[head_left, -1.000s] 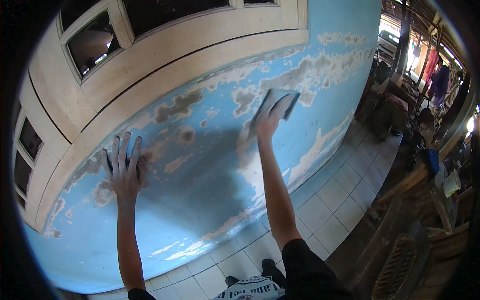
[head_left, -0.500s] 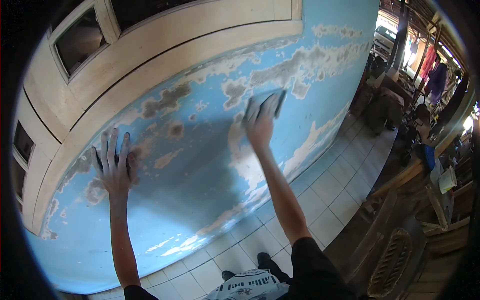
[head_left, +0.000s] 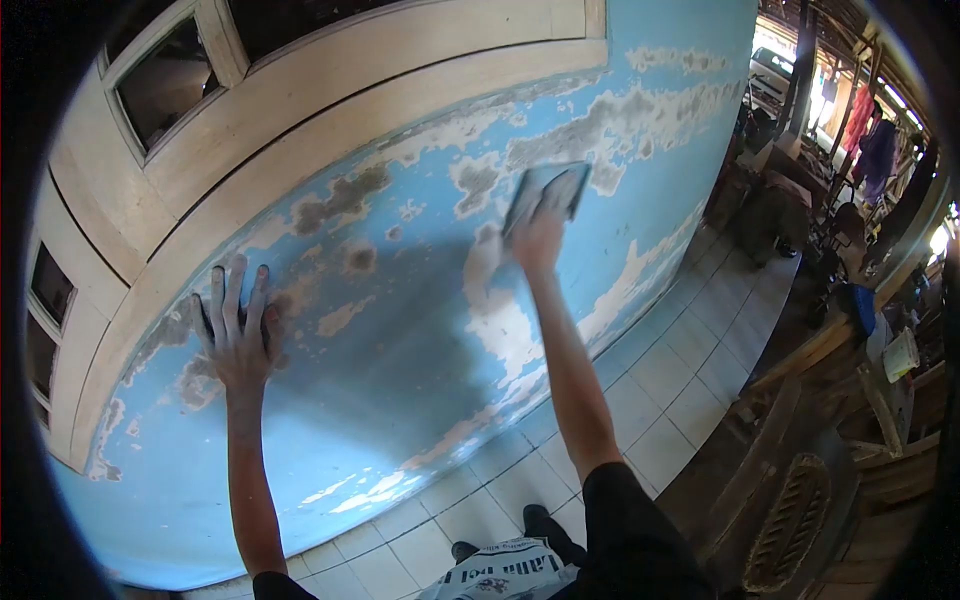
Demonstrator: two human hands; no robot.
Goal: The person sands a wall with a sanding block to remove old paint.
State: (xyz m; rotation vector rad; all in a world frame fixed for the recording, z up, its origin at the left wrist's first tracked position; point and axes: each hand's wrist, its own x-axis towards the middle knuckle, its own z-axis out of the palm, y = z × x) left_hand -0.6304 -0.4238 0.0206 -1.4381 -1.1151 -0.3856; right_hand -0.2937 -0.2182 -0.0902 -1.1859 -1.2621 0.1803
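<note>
The blue wall (head_left: 640, 190) in front of me has peeling paint, with white and grey patches showing. High on it, below the grey patches, my right hand (head_left: 541, 235) presses a dark, flat, rectangular piece of sandpaper (head_left: 527, 186) against the surface. The hand is blurred by motion, and the sheet's edges stick out around the fingers. On the left part of the wall my left hand (head_left: 238, 335) rests with its fingers spread, dusty at the tips and holding nothing. A grey bare patch (head_left: 198, 383) lies beside its wrist.
A cream wooden window frame (head_left: 330, 125) borders the wall above. Pale floor tiles (head_left: 650, 400) run along its foot, where my shoes (head_left: 540, 520) stand. At right are a carved wooden piece (head_left: 790, 520), a white container (head_left: 900, 355) and hanging cloths (head_left: 878, 155).
My right hand has moved up and to the right along the wall with the sandpaper. The left hand stays on the same part of the wall; the view has shifted slightly.
</note>
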